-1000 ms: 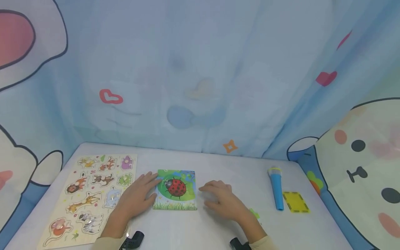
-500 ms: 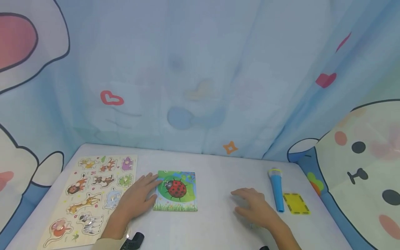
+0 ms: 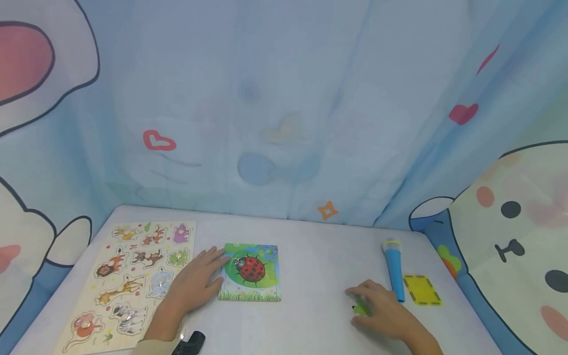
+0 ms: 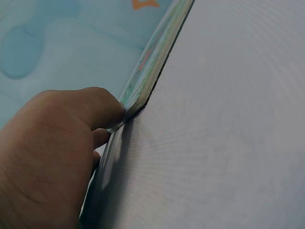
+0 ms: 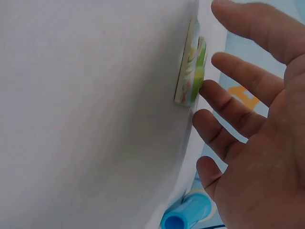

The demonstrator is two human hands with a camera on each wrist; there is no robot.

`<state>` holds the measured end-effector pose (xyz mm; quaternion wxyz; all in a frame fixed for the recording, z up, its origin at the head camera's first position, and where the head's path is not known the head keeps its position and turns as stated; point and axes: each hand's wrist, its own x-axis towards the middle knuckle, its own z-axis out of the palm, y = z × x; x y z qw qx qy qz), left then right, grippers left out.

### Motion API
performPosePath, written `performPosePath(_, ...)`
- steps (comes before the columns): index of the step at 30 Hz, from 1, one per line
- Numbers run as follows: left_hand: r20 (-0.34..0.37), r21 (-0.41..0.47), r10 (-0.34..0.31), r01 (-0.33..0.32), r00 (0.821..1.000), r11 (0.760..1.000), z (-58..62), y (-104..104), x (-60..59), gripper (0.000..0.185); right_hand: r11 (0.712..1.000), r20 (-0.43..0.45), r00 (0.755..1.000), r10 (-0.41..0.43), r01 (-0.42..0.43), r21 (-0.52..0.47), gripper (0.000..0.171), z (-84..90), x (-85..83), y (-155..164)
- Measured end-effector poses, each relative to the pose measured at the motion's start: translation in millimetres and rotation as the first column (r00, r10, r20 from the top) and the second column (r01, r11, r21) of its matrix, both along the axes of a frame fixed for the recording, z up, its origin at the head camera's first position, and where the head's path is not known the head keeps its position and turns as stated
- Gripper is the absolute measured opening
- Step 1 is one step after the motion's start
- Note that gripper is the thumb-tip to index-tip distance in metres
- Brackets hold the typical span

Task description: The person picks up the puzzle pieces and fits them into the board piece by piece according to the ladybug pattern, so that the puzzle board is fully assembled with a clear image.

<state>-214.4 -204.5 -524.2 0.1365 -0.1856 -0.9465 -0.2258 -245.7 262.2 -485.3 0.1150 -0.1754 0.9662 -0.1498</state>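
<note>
1. Right hand [image 3: 385, 315], nearest the viewer: fingers spread and nearly straight, fingertips touching a small green puzzle piece [image 3: 361, 307] lying flat on the table [image 3: 310, 256]; nothing gripped.
2. Left hand [image 3: 193, 283]: fingers extended, pressing the left edge of the ladybird puzzle board [image 3: 250, 272].
3. Animal peg puzzle [image 3: 128, 281], far left.
4. Blue toy microphone [image 3: 393, 268] and yellow card [image 3: 421, 289], right.

ladybug puzzle [image 3: 250, 272]: red, green | piece [image 3: 361, 308]: green | microphone [image 3: 393, 270]: blue
</note>
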Motion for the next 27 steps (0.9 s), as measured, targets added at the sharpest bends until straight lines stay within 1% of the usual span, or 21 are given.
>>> performPosePath(3, -0.008, -0.001, 0.0, 0.0, 1.0, 1.0, 0.1, 0.0, -0.1, 0.048, 1.0, 0.03, 0.999, 0.014, -0.014, -0.016, 0.056, 0.4, 1.9, 3.7)
performPosePath(8, -0.012, 0.006, -0.007, 0.007, 1.0, 1.0, 0.6, -0.1, 0.0, 0.048, 0.998, 0.074, 0.997, 0.008, -0.003, -0.062, 0.05, -0.3, 4.0, 6.2)
performPosePath(12, -0.012, 0.001, -0.005, 0.005, 1.0, 1.0, 2.5, -0.3, 0.7, 0.047, 0.996, 0.069, 0.997, 0.018, -0.012, -0.089, 0.044, -2.3, 4.3, 7.1)
performPosePath(14, -0.01, 0.0, -0.002, 0.002, 1.0, 1.0, 2.8, -0.5, 0.9, 0.048, 0.996, 0.047, 0.998, 0.042, -0.038, -0.082, 0.041, -2.7, 3.5, 7.6)
performPosePath(18, -0.004, 0.005, -0.004, 0.004, 1.0, 1.0, 0.8, -0.7, 0.4, 0.048, 0.998, 0.023, 0.998, 0.064, -0.063, -0.026, 0.041, -0.6, 2.6, 7.9)
performPosePath(22, -0.005, 0.0, -0.006, 0.006, 1.0, 1.0, -0.6, -0.7, 0.1, 0.048, 0.998, 0.037, 0.997, 0.06, -0.061, 0.017, 0.046, 3.2, 3.8, 7.8)
performPosePath(27, -0.024, 0.002, -0.008, 0.008, 1.0, 1.0, -0.1, -0.1, 0.8, 0.048, 0.998, 0.033, 0.998, 0.058, -0.059, 0.017, 0.046, 1.0, 4.6, 11.7)
